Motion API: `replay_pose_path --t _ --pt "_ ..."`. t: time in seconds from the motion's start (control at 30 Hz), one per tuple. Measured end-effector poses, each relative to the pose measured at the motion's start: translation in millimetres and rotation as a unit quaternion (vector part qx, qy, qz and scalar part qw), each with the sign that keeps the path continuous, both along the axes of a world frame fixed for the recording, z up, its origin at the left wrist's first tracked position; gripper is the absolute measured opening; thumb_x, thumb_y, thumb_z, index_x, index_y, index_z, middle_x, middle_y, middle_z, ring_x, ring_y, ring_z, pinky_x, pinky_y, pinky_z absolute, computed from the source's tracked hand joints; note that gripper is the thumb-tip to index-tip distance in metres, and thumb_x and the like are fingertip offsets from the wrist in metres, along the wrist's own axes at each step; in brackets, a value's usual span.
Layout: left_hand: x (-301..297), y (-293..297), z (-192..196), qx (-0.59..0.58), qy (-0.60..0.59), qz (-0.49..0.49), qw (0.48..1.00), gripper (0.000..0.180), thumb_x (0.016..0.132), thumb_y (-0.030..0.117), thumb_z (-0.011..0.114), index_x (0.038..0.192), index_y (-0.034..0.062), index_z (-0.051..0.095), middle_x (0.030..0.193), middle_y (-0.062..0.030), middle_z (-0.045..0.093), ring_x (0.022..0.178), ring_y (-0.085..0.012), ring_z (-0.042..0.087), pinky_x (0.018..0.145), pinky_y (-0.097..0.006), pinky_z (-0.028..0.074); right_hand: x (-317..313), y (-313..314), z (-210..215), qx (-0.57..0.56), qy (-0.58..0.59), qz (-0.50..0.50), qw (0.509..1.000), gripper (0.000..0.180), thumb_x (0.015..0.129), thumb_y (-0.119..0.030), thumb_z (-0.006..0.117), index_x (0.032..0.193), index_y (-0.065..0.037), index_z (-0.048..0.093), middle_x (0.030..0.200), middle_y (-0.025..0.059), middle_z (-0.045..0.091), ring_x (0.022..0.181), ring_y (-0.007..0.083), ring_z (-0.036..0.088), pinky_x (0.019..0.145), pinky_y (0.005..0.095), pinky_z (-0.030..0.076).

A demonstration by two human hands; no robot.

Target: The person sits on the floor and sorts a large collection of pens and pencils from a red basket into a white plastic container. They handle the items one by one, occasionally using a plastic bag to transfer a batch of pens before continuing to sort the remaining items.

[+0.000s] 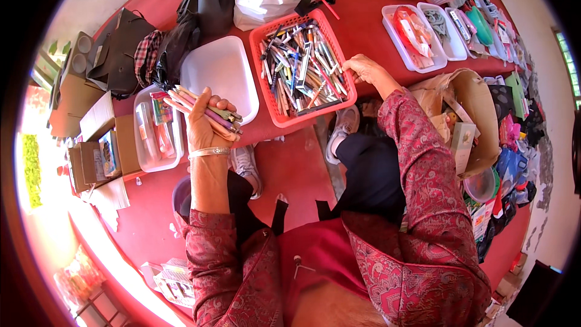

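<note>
A bunch of coloured pencils point(181, 99) is clutched in my left hand point(204, 122), its ends sticking out on both sides of the fist. My left hand is in front of a white plastic tub point(209, 54). To the right of that tub stands a red plastic basket point(283, 120), heaped with pens and pencils point(302, 66) lying in all directions. The fingers of my right hand point(367, 72) are closed at the basket's right rim and seem to grip it; the fingertips are partly hidden.
At the left are a clear tub point(145, 156) with packets and small cardboard boxes point(97, 157). Bags point(209, 0) stand behind. To the right are a tub with a red bag point(417, 63) and a large open carton point(484, 103). My feet point(245, 163) are below the basket.
</note>
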State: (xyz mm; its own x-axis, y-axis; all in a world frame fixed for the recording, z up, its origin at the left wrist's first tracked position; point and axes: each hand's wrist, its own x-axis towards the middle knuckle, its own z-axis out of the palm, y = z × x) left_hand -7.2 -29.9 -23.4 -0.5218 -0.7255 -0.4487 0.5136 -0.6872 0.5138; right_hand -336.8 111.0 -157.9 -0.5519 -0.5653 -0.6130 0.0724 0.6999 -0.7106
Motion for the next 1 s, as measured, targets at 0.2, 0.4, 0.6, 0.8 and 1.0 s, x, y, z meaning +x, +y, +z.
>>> replay_pose_path --t 0.2,0.4,0.6,0.8,1.0 --pt "-2 5 -1 -0.019 -0.007 -0.014 1.000 0.018 0.080 0.009 0.054 0.067 0.0084 0.042 0.057 -0.0001 0.043 0.052 -0.0117 0.048 0.054 -0.028 0.047 -7 -12 17 -0.006 0.255 0.147 0.956 0.021 0.064 -0.019 0.057 0.074 0.000 0.055 0.068 0.0128 0.056 0.061 0.0244 0.055 0.053 0.0346 0.044" --pt "2 6 -3 -0.007 -0.026 -0.024 0.999 0.018 0.080 0.009 0.054 0.067 0.0083 0.042 0.057 0.0001 0.043 0.052 -0.0118 0.048 0.053 -0.028 0.047 14 -37 43 0.080 0.307 0.175 0.932 0.030 0.061 -0.018 0.054 0.084 0.000 0.058 0.094 0.0225 0.057 0.091 0.0345 0.055 0.075 0.0421 0.045" --pt "-2 10 -1 -0.022 -0.053 -0.034 0.998 0.017 0.080 0.009 0.053 0.067 0.0086 0.043 0.056 0.0002 0.044 0.052 -0.0119 0.048 0.053 -0.028 0.046 9 -25 21 0.079 0.416 0.143 0.895 0.022 0.063 -0.016 0.051 0.075 0.002 0.055 0.083 0.0231 0.057 0.081 0.0364 0.056 0.067 0.0422 0.045" --pt "-7 11 -4 -0.007 -0.049 -0.044 0.998 0.017 0.080 0.009 0.053 0.067 0.0086 0.043 0.056 -0.0003 0.045 0.052 -0.0120 0.048 0.054 -0.028 0.046 -25 -11 -23 0.157 0.369 0.170 0.900 0.020 0.065 -0.012 0.049 0.070 0.004 0.060 0.080 0.0242 0.058 0.083 0.0350 0.058 0.070 0.0407 0.046" --pt "-9 10 -7 -0.010 -0.052 -0.039 0.998 0.016 0.079 0.009 0.055 0.069 0.0084 0.044 0.056 -0.0004 0.045 0.052 -0.0124 0.049 0.054 -0.029 0.047 -12 -24 -18 0.073 0.403 0.117 0.905 0.024 0.069 -0.019 0.051 0.075 0.002 0.061 0.079 0.0233 0.059 0.079 0.0362 0.058 0.071 0.0402 0.046"
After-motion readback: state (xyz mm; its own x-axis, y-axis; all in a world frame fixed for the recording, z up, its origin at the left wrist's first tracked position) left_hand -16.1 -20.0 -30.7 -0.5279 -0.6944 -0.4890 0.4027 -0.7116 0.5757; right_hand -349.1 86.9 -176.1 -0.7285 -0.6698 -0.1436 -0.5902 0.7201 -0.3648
